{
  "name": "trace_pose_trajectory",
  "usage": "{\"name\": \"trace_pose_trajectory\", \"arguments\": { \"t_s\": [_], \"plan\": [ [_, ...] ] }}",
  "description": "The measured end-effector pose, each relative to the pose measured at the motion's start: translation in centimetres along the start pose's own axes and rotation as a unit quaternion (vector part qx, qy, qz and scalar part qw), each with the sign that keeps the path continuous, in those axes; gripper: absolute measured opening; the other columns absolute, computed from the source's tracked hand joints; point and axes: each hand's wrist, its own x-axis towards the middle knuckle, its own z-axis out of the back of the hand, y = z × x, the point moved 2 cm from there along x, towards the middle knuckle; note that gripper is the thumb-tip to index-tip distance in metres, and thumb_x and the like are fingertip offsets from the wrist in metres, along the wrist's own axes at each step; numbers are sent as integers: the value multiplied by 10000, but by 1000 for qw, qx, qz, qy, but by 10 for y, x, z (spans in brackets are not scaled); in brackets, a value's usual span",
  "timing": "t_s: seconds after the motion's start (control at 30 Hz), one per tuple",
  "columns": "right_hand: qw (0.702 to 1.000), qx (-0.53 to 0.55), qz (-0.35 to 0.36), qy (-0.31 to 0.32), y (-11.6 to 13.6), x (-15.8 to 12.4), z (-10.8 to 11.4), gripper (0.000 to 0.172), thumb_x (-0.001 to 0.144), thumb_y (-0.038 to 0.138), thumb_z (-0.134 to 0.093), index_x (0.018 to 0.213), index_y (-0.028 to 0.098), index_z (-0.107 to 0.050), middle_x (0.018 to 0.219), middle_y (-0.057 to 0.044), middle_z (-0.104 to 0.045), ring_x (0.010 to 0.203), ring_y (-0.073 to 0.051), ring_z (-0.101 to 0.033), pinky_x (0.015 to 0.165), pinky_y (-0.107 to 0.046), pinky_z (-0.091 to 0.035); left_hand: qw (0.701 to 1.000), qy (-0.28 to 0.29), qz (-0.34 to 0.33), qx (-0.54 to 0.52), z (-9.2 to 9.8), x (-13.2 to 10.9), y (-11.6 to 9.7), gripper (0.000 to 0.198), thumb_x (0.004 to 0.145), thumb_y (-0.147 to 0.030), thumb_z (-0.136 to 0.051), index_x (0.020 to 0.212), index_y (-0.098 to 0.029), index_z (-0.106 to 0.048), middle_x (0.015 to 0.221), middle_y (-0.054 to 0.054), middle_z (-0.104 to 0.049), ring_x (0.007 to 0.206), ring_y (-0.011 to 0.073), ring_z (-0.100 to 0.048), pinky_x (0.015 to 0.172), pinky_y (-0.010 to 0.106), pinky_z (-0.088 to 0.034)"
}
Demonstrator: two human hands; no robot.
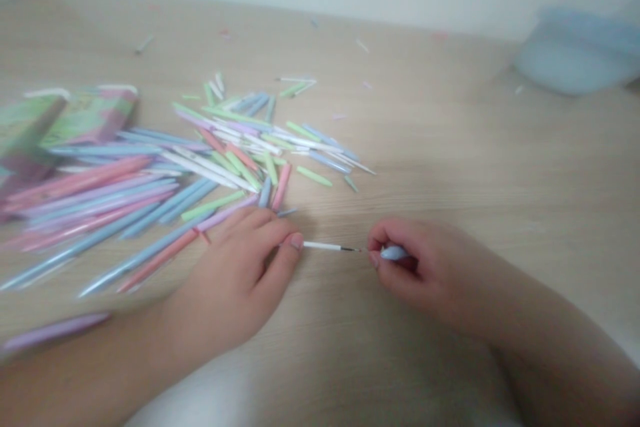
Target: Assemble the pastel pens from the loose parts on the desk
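Left hand [240, 267] pinches thin refill [327, 247]; right hand [405, 267] grips blue tip [394, 253]. Keep refill straight, push slowly. Pen pile [150, 180] far left.

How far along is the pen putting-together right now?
Early, apparently. No finished pens stand out. In hand: left hand holds a thin white refill; right hand holds a blue tip piece at its point. Left: a large pile of loose pastel barrels and parts.
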Motion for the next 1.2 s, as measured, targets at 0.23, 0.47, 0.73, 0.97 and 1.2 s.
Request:
{"name": "trace_pose_trajectory", "arguments": {
  "t_s": [0.23,0.47,0.73,0.97,1.2],
  "plan": [
    [1000,2,4,17,1,1,0,119,924,145,-620,929,252,-671,792,50,-694,693,-155,-597,633,-286,-370,1000,5,-4,14,0,1,0,365,1103,-375,-430,822,-222,-605,850,43,-572,898,268,-537,825,436,-374],
    [999,1,-1,44,-2,0,0,68,938,200,-641,940,258,-675,789,39,-694,697,-167,-601,632,-293,-363,999,8,-8,38,0,1,0,382,1105,-375,-420,815,-219,-614,850,44,-575,889,260,-544,827,438,-386],
    [997,-5,-6,73,5,3,-2,96,953,178,-608,932,238,-680,801,12,-683,734,-178,-589,657,-311,-347,997,15,-32,73,-3,0,-1,363,1099,-371,-419,852,-230,-644,870,57,-577,922,278,-542,868,464,-404],
    [998,11,-10,66,11,4,-9,120,972,164,-570,933,230,-663,839,2,-689,750,-178,-589,673,-311,-352,996,21,-38,80,-4,-1,-1,342,1101,-367,-429,880,-234,-654,887,56,-590,935,279,-548,870,459,-408],
    [1000,6,-2,20,7,5,-18,83,961,184,-612,963,250,-664,826,12,-682,724,-180,-583,659,-308,-360,996,17,-38,73,-4,-1,1,340,1105,-368,-430,891,-232,-656,895,50,-599,937,272,-553,871,450,-403]
  ]
}}
